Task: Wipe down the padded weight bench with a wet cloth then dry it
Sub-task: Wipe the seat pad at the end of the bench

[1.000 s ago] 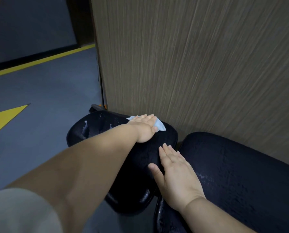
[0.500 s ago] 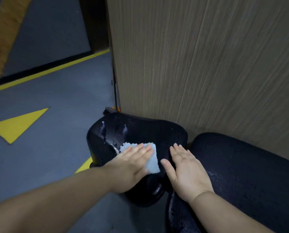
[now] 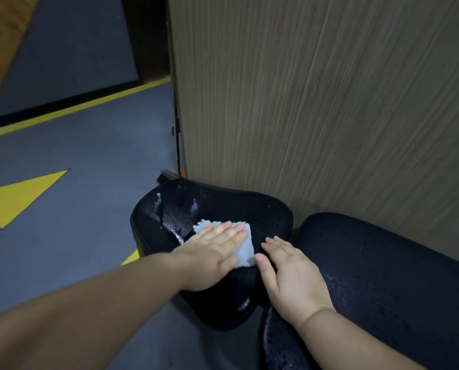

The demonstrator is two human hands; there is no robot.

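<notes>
Left hand (image 3: 212,256) lies flat on the small pad (image 3: 249,206) of the padded surface. Its fingers (image 3: 229,232) are straight and close together, pressing the cloth (image 3: 243,249) down; nothing is gripped or pinched. Right hand (image 3: 289,276) also lies flat and holds nothing. Its fingers (image 3: 277,244) are straight and slightly spread, resting on the small pad's right edge where it meets the long pad (image 3: 383,263). The cloth, pale blue and folded, sits near the middle of the small pad, under the left fingers. It shows past their tips on the far side and along their right side. Its right edge is just beside the right thumb; whether they touch cannot be told. Wet streaks (image 3: 169,217) mark the pad ahead and left of the cloth. The small pad's far edge runs close along a wood-grain panel (image 3: 316,102), leaving little room there. Its left and near edges drop off to the grey floor (image 3: 76,161), which is open on that side and carries a yellow triangle (image 3: 20,196) and a yellow line (image 3: 76,110). The long pad extends right, along the panel.
</notes>
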